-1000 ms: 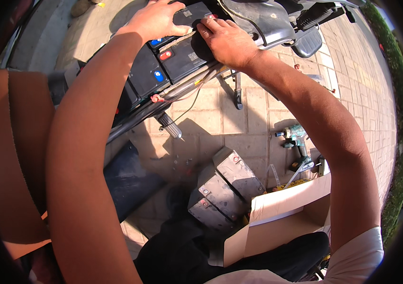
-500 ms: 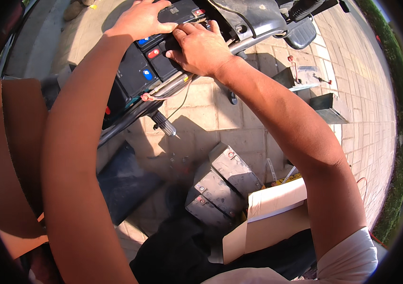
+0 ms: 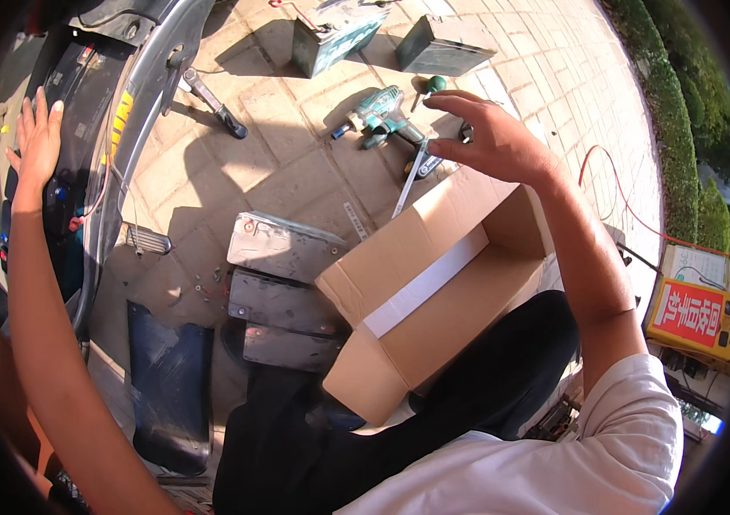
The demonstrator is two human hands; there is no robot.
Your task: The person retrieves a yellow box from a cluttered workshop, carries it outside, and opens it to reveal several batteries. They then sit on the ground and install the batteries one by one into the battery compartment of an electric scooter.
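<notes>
My left hand (image 3: 36, 148) is open, fingers spread against the black batteries (image 3: 81, 81) in the vehicle's frame. Whether it presses on them or hovers just above, I cannot tell. My right hand (image 3: 498, 142) reaches over the paving with thumb and fingers apart and nothing visible between them. Close to its fingertips lie a green cordless power tool (image 3: 382, 116), a green-handled screwdriver (image 3: 432, 86) and a long, thin silver tool (image 3: 409, 180). Below the right hand stands an open cardboard box (image 3: 433, 343) with a white strip (image 3: 425, 283) along its inner side.
Several dusty grey batteries (image 3: 283, 245) sit left of the box, beside a black plastic panel (image 3: 172, 395). Two greenish batteries (image 3: 339, 43) (image 3: 446, 47) stand at the far side. A red cable (image 3: 618, 184) crosses the paving near a yellow machine (image 3: 699, 318).
My view has swung right. My right hand has left the batteries in the vehicle and moved right to the tools. My left hand stays at the vehicle, fingers now spread.
</notes>
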